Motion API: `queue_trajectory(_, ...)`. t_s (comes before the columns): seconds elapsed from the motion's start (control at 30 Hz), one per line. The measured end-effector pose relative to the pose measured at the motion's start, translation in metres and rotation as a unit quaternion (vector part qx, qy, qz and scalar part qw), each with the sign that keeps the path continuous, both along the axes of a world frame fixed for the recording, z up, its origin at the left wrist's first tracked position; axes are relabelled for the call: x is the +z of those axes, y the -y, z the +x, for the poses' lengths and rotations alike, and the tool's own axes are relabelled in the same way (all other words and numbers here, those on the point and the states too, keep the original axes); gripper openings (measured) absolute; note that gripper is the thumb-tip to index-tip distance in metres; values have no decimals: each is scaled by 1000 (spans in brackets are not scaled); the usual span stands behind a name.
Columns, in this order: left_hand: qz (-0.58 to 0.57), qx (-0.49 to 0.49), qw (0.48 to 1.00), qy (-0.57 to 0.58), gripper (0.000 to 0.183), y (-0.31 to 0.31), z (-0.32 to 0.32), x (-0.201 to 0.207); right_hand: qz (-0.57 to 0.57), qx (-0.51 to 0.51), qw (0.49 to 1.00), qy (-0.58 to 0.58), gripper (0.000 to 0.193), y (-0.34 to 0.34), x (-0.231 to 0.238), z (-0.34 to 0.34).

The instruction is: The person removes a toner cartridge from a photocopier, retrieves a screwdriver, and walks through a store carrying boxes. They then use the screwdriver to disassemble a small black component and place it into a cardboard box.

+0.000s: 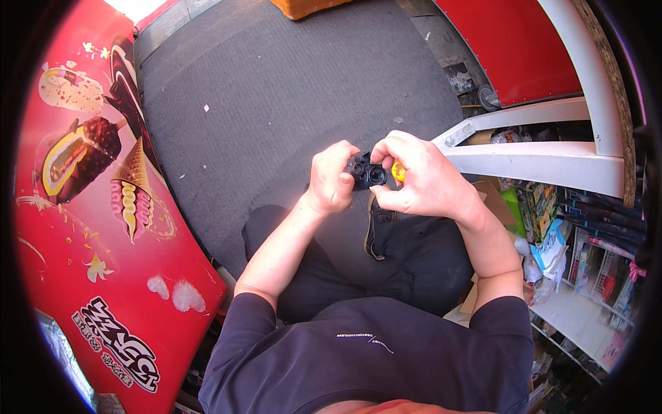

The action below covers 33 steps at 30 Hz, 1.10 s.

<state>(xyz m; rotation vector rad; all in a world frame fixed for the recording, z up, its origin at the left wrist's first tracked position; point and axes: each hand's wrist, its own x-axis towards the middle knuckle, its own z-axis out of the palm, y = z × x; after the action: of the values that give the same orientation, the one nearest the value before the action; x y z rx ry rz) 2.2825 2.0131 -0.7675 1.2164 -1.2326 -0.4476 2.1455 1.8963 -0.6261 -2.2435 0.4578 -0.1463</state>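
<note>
Above my lap, my left hand point(332, 178) is closed on the left side of a small black plastic part point(364, 172). This part has round openings or wheel-like rings on its face; I cannot tell its exact kind. From the right, my right hand point(420, 172) curls around a round yellow plastic piece point(398, 171), which sits inside the bend of its fingers. The thumb and index fingertips of that hand reach the right edge of the black part. The yellow piece appears beside the black part, apart from it. My fingers hide some of both.
A red freezer-like panel point(186, 276) with ice cream pictures stands along the left. Under and ahead of me lies a dark grey ribbed mat point(276, 83). On the right are a white frame point(538, 157) and shelves point(572, 314) of packaged goods. An orange container point(307, 7) stands far ahead.
</note>
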Motion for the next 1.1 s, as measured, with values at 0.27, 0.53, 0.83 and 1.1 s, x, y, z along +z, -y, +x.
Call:
queue_trajectory(0.27,4,8,1000,7,72,0,-2,0,28,6,1000,7,33,4,-1,-1)
queue_trajectory(0.53,-9,11,1000,5,70,-1,0,-5,97,10,990,105,17,12,-5,-1)
queue_trajectory(0.83,7,11,1000,-4,83,-6,2,-3,357,-468,807,-51,19,121,-152,16)
queue_trajectory(1.1,-25,13,1000,-13,72,-12,3,-4,103,-561,816,-93,56,169,-211,-10)
